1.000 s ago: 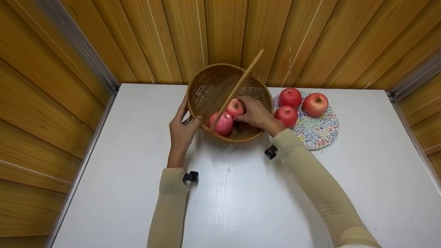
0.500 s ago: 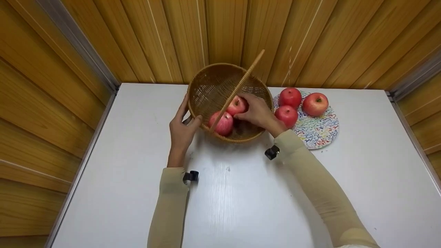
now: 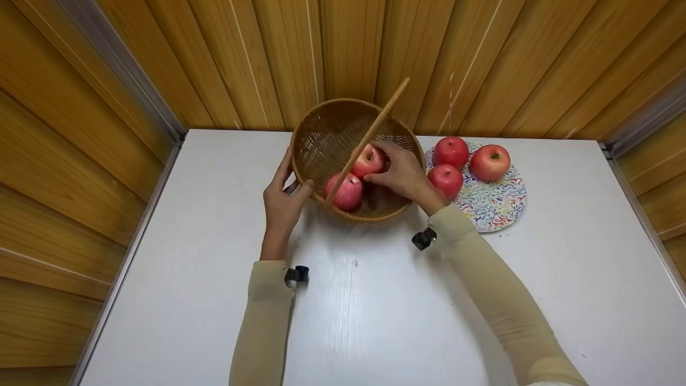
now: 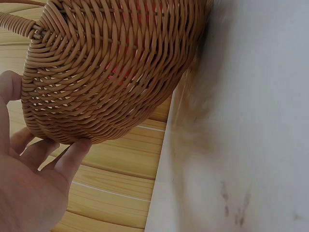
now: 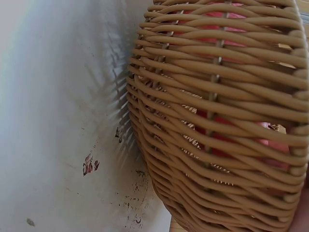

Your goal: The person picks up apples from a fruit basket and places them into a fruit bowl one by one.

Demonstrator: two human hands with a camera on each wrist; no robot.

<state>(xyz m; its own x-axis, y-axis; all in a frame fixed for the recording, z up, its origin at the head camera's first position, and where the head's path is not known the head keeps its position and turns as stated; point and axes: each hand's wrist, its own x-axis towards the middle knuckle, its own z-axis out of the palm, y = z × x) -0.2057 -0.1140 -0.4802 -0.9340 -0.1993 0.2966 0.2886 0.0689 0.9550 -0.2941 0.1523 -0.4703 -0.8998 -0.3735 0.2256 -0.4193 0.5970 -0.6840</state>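
A woven wicker basket (image 3: 327, 139) with an arched handle stands at the back of the white table. My left hand (image 3: 282, 206) holds its left rim, thumb over the edge and fingers against the outer wall; in the left wrist view the fingertips (image 4: 77, 147) touch the weave. Inside the basket, my right hand (image 3: 403, 172) grips a red apple (image 3: 370, 161) between thumb and fingers. Just in front of that apple lies another red apple (image 3: 345, 193), partly behind the handle (image 3: 383, 115). In the right wrist view, the basket wall (image 5: 217, 106) hides most of the hand.
Right of the basket, a round speckled board (image 3: 496, 206) carries three red apples, one of them a yellowish-red apple (image 3: 490, 163). Wood-panelled walls (image 3: 348, 48) border the white table (image 3: 353, 316) at the back and sides.
My right hand and the apple it grips have shifted slightly toward the back of the basket. The left hand stays at the rim, and the basket has barely moved.
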